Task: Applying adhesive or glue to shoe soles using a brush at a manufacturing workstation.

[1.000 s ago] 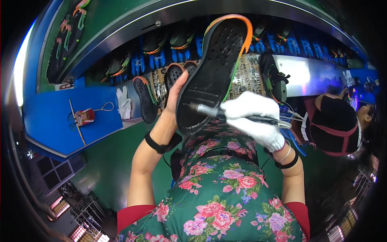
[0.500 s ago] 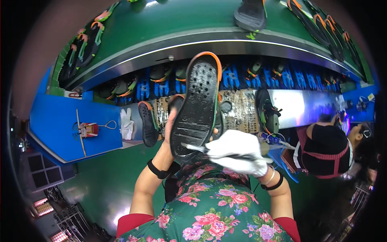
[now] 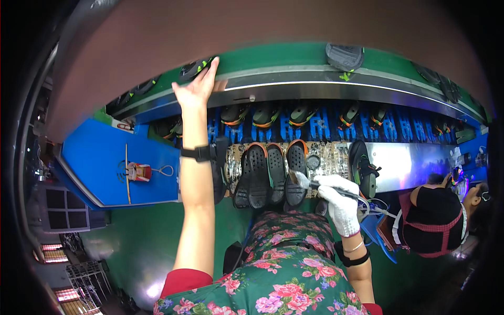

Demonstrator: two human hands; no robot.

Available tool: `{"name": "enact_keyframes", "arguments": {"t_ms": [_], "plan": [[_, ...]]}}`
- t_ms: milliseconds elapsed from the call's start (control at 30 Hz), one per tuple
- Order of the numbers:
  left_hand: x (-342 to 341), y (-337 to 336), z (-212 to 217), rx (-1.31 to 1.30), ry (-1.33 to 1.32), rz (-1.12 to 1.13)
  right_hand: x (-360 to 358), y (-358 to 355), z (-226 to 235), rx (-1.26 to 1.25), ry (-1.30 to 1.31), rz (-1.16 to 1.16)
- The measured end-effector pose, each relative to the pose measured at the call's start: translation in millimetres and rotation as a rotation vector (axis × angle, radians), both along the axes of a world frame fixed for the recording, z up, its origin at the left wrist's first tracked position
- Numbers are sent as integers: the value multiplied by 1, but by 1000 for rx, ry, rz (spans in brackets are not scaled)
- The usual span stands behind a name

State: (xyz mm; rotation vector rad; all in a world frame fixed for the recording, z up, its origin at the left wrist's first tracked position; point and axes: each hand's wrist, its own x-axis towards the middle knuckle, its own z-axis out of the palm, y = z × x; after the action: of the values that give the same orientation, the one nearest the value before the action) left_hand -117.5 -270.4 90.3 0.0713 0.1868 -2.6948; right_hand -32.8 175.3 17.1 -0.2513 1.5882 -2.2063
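My bare left hand (image 3: 197,92) reaches out to the green belt at the far left, fingers and thumb spread. Right beside its fingers lies a black shoe piece (image 3: 195,69) with bright green marks, partly hidden; whether they touch it I cannot tell. My right hand (image 3: 338,202), in a white glove, is closed around a brush (image 3: 300,180) with pale bristles. The bristles are over the rightmost black sole (image 3: 296,184) of a row. Beside it stand another perforated sole (image 3: 276,170) and an orange-rimmed one (image 3: 257,176), with more to the left.
A small round pot (image 3: 313,161) sits right of the row. Farther right is a dark shoe (image 3: 359,168). Blue racks (image 3: 320,126) with shoes run under the belt's metal edge (image 3: 294,79). A blue table (image 3: 105,173) stands left; a co-worker (image 3: 433,220) sits right.
My left hand has left the large sole it held up before me and stretched forward to the belt. The brush has moved off that sole, up and right, still in my right hand.
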Motion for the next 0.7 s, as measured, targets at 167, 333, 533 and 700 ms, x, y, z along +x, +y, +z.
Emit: {"name": "enact_keyframes", "arguments": {"t_ms": [167,333,533,700], "plan": [[7,-2,-15,-74,-135,132,0,25,-13,19,-44,-94],[-3,-19,-21,-183,-185,207,6,34,-19,-35,-84,-100],[-65,134,-13,-1261,-439,-22,11,55,-35,-139,-256,-258],[-117,202,-22,-2437,-485,428,9,48,-33,-184,-239,-276]]}}
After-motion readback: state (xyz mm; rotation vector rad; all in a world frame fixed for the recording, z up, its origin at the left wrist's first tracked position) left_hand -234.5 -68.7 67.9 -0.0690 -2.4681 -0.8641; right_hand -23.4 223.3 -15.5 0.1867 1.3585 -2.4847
